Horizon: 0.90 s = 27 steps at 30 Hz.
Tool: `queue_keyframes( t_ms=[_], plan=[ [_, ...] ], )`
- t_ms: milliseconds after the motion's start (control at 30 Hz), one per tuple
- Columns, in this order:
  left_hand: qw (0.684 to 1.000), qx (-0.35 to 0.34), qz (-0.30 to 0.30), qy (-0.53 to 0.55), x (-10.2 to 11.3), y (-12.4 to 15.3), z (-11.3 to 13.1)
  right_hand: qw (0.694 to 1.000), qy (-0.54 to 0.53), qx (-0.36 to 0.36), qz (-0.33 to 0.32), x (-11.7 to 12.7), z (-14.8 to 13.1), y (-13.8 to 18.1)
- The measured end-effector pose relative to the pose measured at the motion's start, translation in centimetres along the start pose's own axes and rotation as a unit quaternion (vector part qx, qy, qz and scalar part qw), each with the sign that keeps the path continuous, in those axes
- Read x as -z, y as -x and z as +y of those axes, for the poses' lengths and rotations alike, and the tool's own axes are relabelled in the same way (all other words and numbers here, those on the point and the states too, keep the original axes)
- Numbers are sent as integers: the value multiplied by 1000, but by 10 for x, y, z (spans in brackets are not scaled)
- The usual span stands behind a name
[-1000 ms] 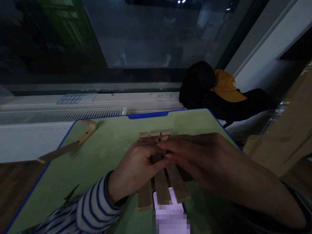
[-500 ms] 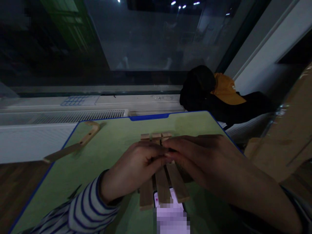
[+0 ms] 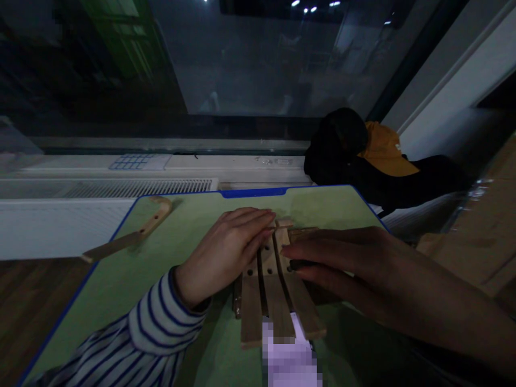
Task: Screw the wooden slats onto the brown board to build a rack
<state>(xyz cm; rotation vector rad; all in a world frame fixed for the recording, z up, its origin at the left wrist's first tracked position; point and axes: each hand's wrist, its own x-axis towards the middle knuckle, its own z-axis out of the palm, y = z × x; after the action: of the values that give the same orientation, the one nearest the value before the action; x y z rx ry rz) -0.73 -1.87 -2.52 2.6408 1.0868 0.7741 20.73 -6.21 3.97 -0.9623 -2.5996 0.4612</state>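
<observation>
Three flat wooden slats (image 3: 278,290) lie side by side on the green board (image 3: 161,269) with a blue rim. My left hand (image 3: 226,250), in a striped sleeve, lies flat with fingers stretched over the slats' far left end. My right hand (image 3: 342,258) lies beside them on the right, fingers extended and touching the right slat near its drilled holes. A blurred phone (image 3: 292,355) sits under the slats' near ends.
A curved wooden piece (image 3: 133,236) lies at the board's far left corner. A white radiator (image 3: 100,199) and window sill run behind. A dark bag with an orange cap (image 3: 382,156) sits at the back right. Cardboard (image 3: 475,226) stands at the right.
Both hands have come apart from a pinch over the slats' middle. The left hand now lies flat on the far end and the right has flattened beside the slats.
</observation>
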Motion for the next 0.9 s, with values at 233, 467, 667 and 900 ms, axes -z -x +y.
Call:
queue_keyframes(
  t_ms=[233,467,667,900],
  plan=[
    [1000,-16,-16,-3,-9,-1,1,999,-17,-28,-21,2,2,-2],
    [1000,-19,-5,3,-13,0,-1,999,-12,-27,-18,0,2,-3],
    [999,-29,-24,-3,-13,0,-1,997,-26,-51,-43,-2,0,-4],
    [999,-41,-9,8,-17,-3,-4,998,5,-61,-30,-2,3,-2]
  ],
)
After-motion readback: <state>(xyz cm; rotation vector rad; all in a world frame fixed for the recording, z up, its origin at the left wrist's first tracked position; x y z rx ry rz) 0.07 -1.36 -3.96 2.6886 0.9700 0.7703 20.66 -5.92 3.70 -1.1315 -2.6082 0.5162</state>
